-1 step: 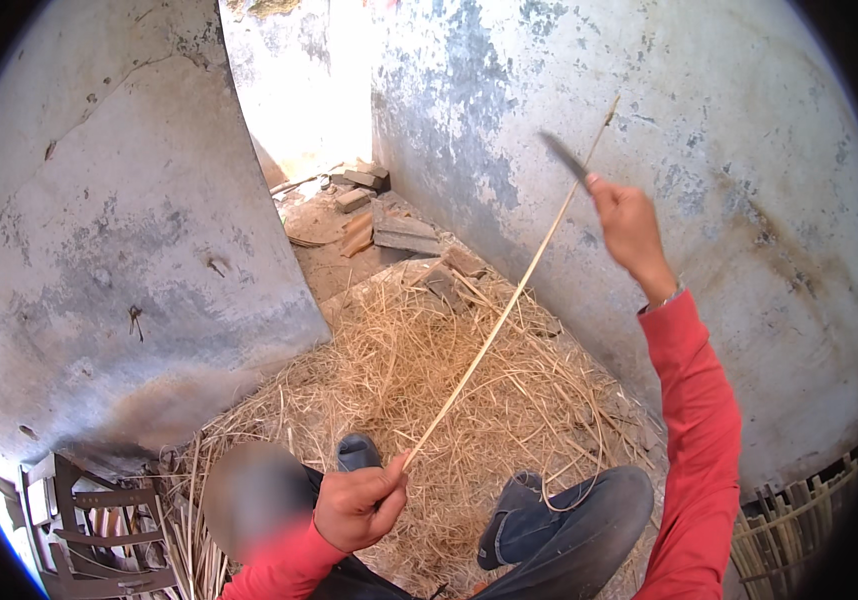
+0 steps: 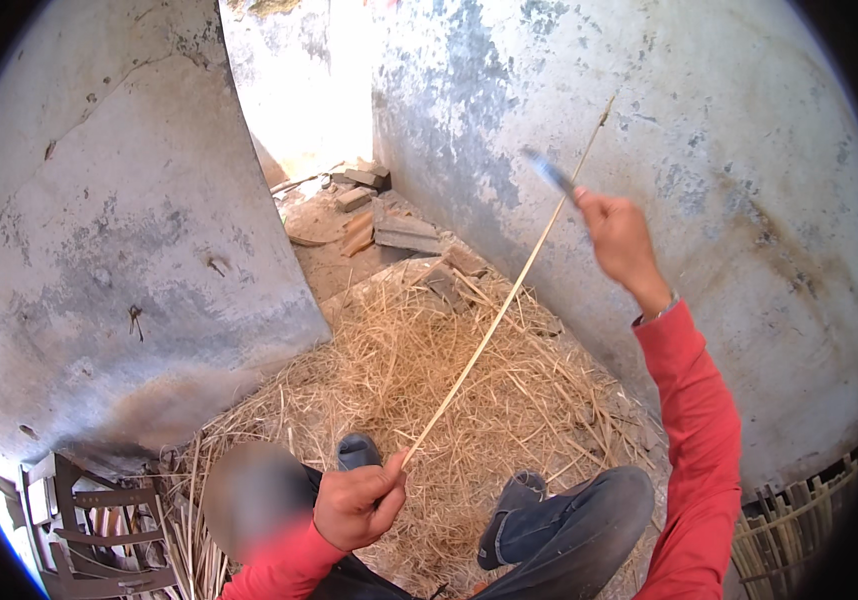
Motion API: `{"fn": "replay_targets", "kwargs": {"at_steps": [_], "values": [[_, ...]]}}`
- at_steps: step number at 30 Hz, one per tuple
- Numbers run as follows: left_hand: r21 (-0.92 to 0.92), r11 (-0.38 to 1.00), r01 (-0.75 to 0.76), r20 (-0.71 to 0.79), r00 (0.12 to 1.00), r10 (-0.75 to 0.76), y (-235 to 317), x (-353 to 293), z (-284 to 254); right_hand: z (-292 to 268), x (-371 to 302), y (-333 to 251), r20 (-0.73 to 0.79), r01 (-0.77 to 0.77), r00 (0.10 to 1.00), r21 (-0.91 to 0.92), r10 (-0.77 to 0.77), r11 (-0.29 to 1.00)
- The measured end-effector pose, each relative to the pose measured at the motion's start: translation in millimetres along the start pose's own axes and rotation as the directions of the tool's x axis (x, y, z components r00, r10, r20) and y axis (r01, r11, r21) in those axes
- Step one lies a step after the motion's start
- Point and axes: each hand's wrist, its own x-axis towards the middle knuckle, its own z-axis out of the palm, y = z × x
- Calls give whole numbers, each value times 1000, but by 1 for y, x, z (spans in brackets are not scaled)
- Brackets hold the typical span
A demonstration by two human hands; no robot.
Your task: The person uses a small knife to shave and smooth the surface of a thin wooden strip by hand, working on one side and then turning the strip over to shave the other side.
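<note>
A long, thin pale bamboo strip (image 2: 489, 330) slants up and away to the right across the view. My left hand (image 2: 361, 500) is closed around its near end, low in front of me. Out at arm's length, my right hand (image 2: 621, 240) grips a knife (image 2: 549, 173) against the strip, not far below the strip's dark far tip. Its blade points up and left and is smeared by motion. The handle is mostly hidden in my fist.
Loose shavings (image 2: 399, 350) cover the floor around my shoes. Bricks and broken blocks (image 2: 406, 232) lie toward the doorway. Worn walls (image 2: 749, 130) stand at both sides. A dark slatted chair (image 2: 114, 535) is at lower left, a woven slatted basket (image 2: 789, 540) at lower right.
My right hand and the knife have shifted slightly left and down along the strip. The curled shaving by my right knee no longer shows there. My left hand stays put.
</note>
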Motion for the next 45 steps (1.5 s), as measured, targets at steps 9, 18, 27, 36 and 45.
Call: {"fn": "replay_targets", "kwargs": {"at_steps": [9,18,27,36,45], "values": [[51,996,-71,28,997,70,0,6,5,-22,45,36,-202,21,978,-154,-52,988],[72,997,-15,-19,1000,16,-9,-1,2,27,-40,-20,144,194,967,105,-208,975],[-88,988,126,-54,990,-131,-2,3,3,45,-102,-53,216,154,951,284,-220,946],[-163,985,58,-76,995,-71,-3,5,9,16,-66,-36,92,1,996,173,-17,985],[-181,952,249,-44,965,-260,3,5,0,40,-133,-76,283,107,936,337,-209,935]]}}
